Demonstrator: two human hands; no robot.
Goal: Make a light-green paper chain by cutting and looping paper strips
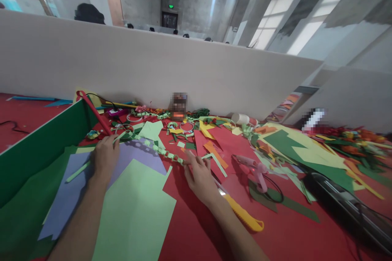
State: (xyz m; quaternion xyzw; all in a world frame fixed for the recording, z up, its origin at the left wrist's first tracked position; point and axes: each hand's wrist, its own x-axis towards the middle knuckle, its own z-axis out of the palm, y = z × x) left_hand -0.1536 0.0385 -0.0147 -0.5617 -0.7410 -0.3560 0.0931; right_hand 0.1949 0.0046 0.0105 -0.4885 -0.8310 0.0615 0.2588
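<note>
A light green paper chain [159, 149] lies stretched across the red tabletop [190, 228] between my two hands. My left hand [105, 155] rests on the purple sheet [134, 155], its fingers pinched on the chain's left end. My right hand [199, 173] pinches the chain's right end, beside a loose light green strip [218, 164]. A large light green sheet [134, 212] lies in front of me between my forearms. A yellow-handled cutter [243, 214] lies just under my right wrist.
A pink glue gun [255, 169] with a black cord sits to the right. Coloured paper scraps, rings and chains litter the table up to the white partition [153, 65]. A green board [39, 147] stands at the left. A black device [343, 202] lies at the right.
</note>
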